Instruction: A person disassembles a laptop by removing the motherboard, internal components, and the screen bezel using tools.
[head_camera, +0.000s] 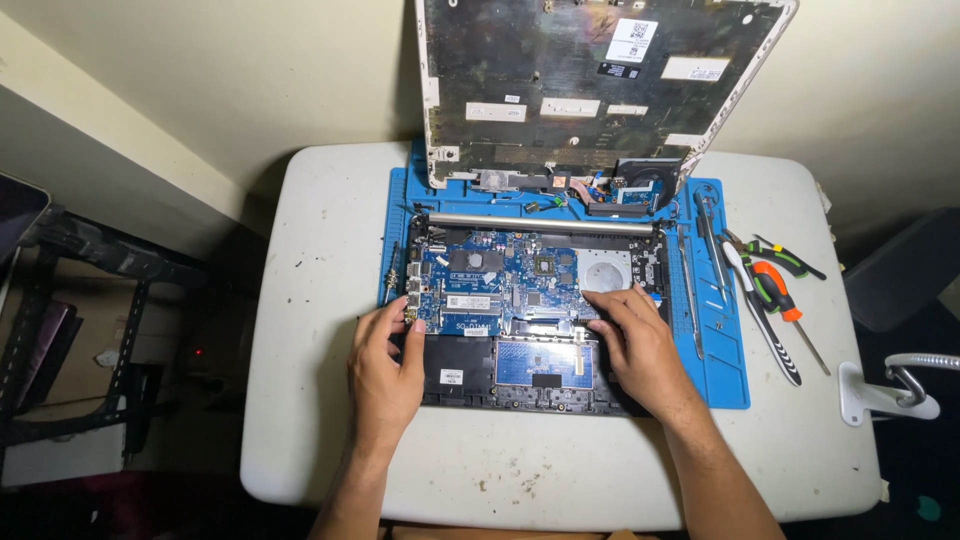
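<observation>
An opened laptop base (530, 320) is lying on a blue work mat (722, 370) in the middle of a white counter (310, 300), its blue circuit board (500, 280) showing and a silver hinge bar (540, 224) running along its far side; the removed cover panel (590, 80) is leaning upright against the wall at the far edge of the counter, its inner face turned toward the camera.

The left hand (385, 370) is resting on the near left part of the base, fingers spread flat and reaching the left end of the board; its grip is open, holding nothing. The right hand (635, 340) is lying on the right part of the base, fingertips pressing down just below a round pale patch (605, 272) on the board; its grip is likewise open, clasping nothing, palm down on the frame.

Between the two hands a blue rectangular touchpad underside (545, 362) is sitting near the base's near edge; a black block with a white label (455, 368) is lying just beside the left hand.

Toward the right edge of the counter, several tools are lying: metal tweezers (712, 235) on the mat, an orange-handled screwdriver (785, 300), and green-handled pliers (790, 260); a white clamp bracket (880, 398) is sitting at the right edge.
</observation>
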